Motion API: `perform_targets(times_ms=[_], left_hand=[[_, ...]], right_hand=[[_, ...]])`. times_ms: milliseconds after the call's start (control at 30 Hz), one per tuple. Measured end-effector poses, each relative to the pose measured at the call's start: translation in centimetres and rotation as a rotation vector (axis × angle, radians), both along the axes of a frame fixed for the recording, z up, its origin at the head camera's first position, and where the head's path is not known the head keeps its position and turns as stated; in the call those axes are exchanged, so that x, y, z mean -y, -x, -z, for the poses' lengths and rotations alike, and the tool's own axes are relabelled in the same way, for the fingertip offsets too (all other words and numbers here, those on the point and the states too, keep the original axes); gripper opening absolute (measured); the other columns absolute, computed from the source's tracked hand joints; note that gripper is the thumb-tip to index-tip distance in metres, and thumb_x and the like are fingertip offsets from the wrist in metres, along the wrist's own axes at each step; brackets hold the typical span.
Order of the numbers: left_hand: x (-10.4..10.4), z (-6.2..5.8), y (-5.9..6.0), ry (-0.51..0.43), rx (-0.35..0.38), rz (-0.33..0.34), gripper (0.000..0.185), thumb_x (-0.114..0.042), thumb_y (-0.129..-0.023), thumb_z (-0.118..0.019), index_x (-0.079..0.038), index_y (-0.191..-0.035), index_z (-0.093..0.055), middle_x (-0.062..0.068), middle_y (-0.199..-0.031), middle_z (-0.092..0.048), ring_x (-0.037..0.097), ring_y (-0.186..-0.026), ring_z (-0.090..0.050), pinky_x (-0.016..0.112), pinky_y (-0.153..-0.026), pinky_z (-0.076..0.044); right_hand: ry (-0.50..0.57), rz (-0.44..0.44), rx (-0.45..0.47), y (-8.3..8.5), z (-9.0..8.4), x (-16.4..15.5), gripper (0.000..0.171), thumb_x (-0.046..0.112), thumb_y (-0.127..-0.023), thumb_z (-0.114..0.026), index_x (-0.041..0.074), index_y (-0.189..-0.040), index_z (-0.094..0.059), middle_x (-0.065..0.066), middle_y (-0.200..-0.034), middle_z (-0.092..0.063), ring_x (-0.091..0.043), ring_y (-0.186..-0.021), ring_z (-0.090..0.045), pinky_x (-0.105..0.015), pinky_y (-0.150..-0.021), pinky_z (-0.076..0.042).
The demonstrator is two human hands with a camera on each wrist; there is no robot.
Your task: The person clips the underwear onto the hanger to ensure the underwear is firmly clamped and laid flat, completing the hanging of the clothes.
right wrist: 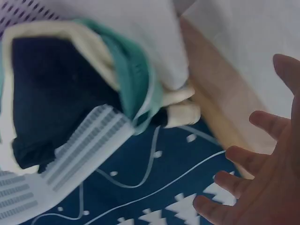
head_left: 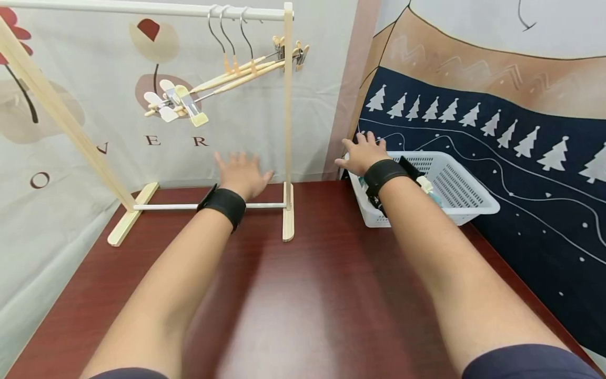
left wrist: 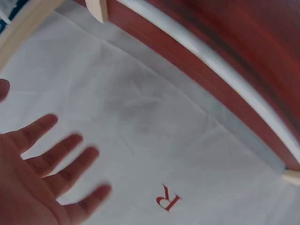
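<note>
My left hand hovers with spread fingers over the back of the red-brown table, just past the lower bar of a wooden clothes rack. It holds nothing; its open palm faces the white cloth backdrop. My right hand is stretched flat above the far left corner of a white plastic basket, fingers extended and empty. Folded clothing in dark blue, teal and cream lies in the basket. Three wooden clip hangers hang from the rack's top rail.
A white printed cloth hangs behind the rack. A dark blue cloth with white trees covers the wall to the right, behind the basket. The rack's feet stand on the table's back left.
</note>
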State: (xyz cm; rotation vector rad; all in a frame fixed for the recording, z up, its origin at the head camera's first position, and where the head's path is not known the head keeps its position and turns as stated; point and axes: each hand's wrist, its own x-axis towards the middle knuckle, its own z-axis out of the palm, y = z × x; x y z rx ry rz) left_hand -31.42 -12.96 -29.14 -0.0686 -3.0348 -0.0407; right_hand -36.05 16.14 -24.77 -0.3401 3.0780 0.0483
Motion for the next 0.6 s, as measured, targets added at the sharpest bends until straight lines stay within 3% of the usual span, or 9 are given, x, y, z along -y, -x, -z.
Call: perform_targets(times_ms=[33,100,133,200,267,467,600], left_hand=[[0.1,0.4,-0.2,-0.018,-0.026,0.018,0.068,-0.060,-0.101,-0.034,-0.017,-0.153,-0.039,0.020,-0.158,-0.036,0.044,-0.147,-0.029,0.073,-0.115,-0.007],[0.5,1.2,-0.8,-0.084,-0.073,0.053,0.056,-0.053,-0.102,-0.039,-0.014,-0.138,-0.055,0.017,-0.139,-0.057,0.042,-0.129,-0.051,0.067,-0.110,-0.030],[0.6,1.6,-1.2,-0.116,-0.099,0.071,0.049,-0.050,-0.101,-0.040,-0.013,-0.126,-0.062,0.016,-0.125,-0.064,0.039,-0.116,-0.059,0.062,-0.102,-0.040],[0.9,2.4,-2.6,-0.198,-0.127,0.093,0.037,-0.044,-0.101,-0.043,-0.015,-0.105,-0.065,0.010,-0.099,-0.069,0.032,-0.090,-0.063,0.053,-0.081,-0.050],[1.0,3.1,-4.2,-0.290,-0.141,0.107,0.031,-0.040,-0.100,-0.044,-0.017,-0.090,-0.062,0.004,-0.081,-0.064,0.026,-0.071,-0.059,0.043,-0.064,-0.047],[-0.2,4.8,-9.9,-0.451,-0.144,0.168,0.026,-0.037,-0.100,-0.048,-0.021,-0.082,-0.058,-0.003,-0.067,-0.054,0.017,-0.060,-0.050,0.032,-0.057,-0.040],[-1.7,5.1,-13.0,-0.529,-0.138,0.242,0.021,-0.034,-0.098,-0.052,-0.026,-0.081,-0.061,-0.008,-0.064,-0.051,0.012,-0.059,-0.048,0.029,-0.056,-0.039]], right_hand=[[-0.001,0.001,0.007,0.1,0.0,-0.4,0.071,0.052,-0.103,-0.044,0.016,-0.160,-0.021,-0.026,-0.164,-0.011,-0.048,-0.152,-0.003,-0.070,-0.118,-0.008],[0.004,0.009,0.020,0.3,0.1,-1.4,0.070,0.047,-0.103,-0.043,0.014,-0.160,-0.021,-0.028,-0.163,-0.015,-0.050,-0.150,-0.009,-0.071,-0.116,-0.013],[0.010,0.012,0.028,0.4,0.1,-1.9,0.069,0.045,-0.103,-0.043,0.013,-0.160,-0.021,-0.029,-0.162,-0.016,-0.051,-0.149,-0.012,-0.071,-0.115,-0.015],[0.021,0.020,0.052,0.6,0.3,-2.9,0.068,0.040,-0.103,-0.044,0.010,-0.159,-0.020,-0.032,-0.160,-0.019,-0.054,-0.146,-0.017,-0.072,-0.113,-0.019],[0.026,0.026,0.079,1.0,0.7,-3.9,0.067,0.034,-0.102,-0.046,0.008,-0.159,-0.020,-0.033,-0.158,-0.022,-0.055,-0.144,-0.021,-0.072,-0.111,-0.024],[0.000,0.004,0.165,2.2,2.7,-5.9,0.072,0.022,-0.100,-0.055,0.009,-0.159,-0.016,-0.037,-0.154,-0.024,-0.054,-0.137,-0.035,-0.065,-0.106,-0.037],[0.064,-0.008,0.166,2.8,3.5,-6.1,0.082,0.019,-0.099,-0.058,0.012,-0.161,-0.004,-0.038,-0.156,-0.016,-0.056,-0.135,-0.038,-0.064,-0.106,-0.039]])
